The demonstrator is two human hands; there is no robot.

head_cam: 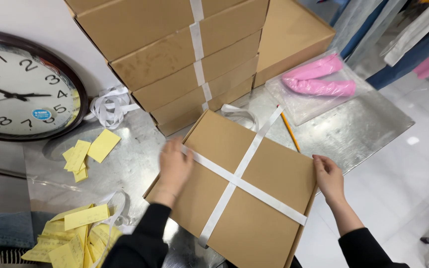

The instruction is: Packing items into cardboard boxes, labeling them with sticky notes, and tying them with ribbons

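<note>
A flat brown cardboard box (pixel 254 198) lies closed on the metal table (pixel 363 129), turned at an angle. White strapping tape (pixel 234 181) crosses its lid.

A stack of strapped cardboard boxes (pixel 175 54) stands at the back of the shiny metal bench (pixel 363 124). Left of the stack a round wall clock (pixel 21 84) leans against the wall, with a loose coil of white strap (pixel 107 105) between the two. In front of the clock lie yellow paper slips (pixel 88 151), and a bigger heap of them (pixel 70 238) nearer the edge. Right of the stack sit a clear bag of pink gloves (pixel 319 79) and a pencil (pixel 290 131).
</note>
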